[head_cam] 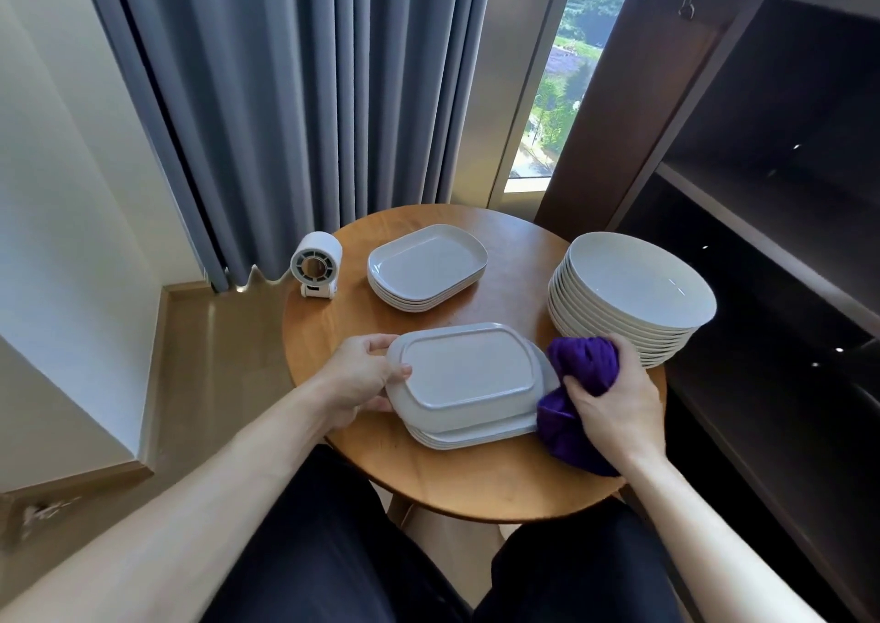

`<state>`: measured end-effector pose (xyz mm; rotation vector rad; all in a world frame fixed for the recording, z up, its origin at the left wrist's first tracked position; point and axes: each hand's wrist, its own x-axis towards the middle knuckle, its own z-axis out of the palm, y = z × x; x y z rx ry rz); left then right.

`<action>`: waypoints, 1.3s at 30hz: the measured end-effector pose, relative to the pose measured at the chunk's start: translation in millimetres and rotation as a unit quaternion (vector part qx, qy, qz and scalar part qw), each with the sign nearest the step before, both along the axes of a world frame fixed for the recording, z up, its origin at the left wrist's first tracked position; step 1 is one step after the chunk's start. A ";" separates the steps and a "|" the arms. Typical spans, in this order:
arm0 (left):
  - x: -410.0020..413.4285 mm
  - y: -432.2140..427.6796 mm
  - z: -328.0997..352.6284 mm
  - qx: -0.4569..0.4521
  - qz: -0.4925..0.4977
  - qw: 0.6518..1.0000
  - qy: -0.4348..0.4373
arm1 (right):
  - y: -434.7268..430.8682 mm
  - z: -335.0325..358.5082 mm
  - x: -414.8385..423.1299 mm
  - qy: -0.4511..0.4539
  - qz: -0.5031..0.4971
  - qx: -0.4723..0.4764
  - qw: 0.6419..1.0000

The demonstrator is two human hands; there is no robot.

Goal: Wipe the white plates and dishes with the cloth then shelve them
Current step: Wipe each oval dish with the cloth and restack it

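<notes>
On the round wooden table [476,479] lies a near stack of white rectangular plates [476,434]. Its top plate [469,368] is turned upside down and tilted. My left hand [364,375] grips that plate's left edge, thumb on the underside. My right hand [612,394] holds a bunched purple cloth [581,370] at the plate's right end. A second stack of rectangular plates [426,265] sits farther back. A tall stack of round white dishes [633,289] stands at the right.
A small white fan [316,263] stands at the table's back left, its cord trailing to the floor. Dark wooden shelves [771,203] rise to the right of the table. Grey curtains [285,99] hang behind. My legs are under the table's near edge.
</notes>
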<state>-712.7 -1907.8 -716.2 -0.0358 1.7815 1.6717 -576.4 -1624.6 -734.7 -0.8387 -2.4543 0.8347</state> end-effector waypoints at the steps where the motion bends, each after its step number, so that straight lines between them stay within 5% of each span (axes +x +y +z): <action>1: -1.1 -1.1 -0.3 0.000 -0.001 1.000 -0.009 | 5.2 -4.4 8.3 -0.019 0.003 0.000 1.000; 19: -10.5 -7.2 -0.3 0.056 0.030 0.996 -0.057 | 19.5 -18.9 12.2 -0.106 0.034 -0.029 0.993; 30: -3.1 -8.9 44.6 0.092 0.061 0.961 0.253 | 12.5 -14.1 5.5 -0.116 0.032 -0.050 0.991; 35: -10.2 11.5 53.9 -0.083 0.039 0.859 0.504 | 13.9 -11.9 5.8 -0.118 0.030 -0.059 0.991; 39: -36.6 31.7 40.1 -0.200 0.007 0.778 0.595 | 13.2 -9.6 5.6 -0.123 0.029 -0.065 0.990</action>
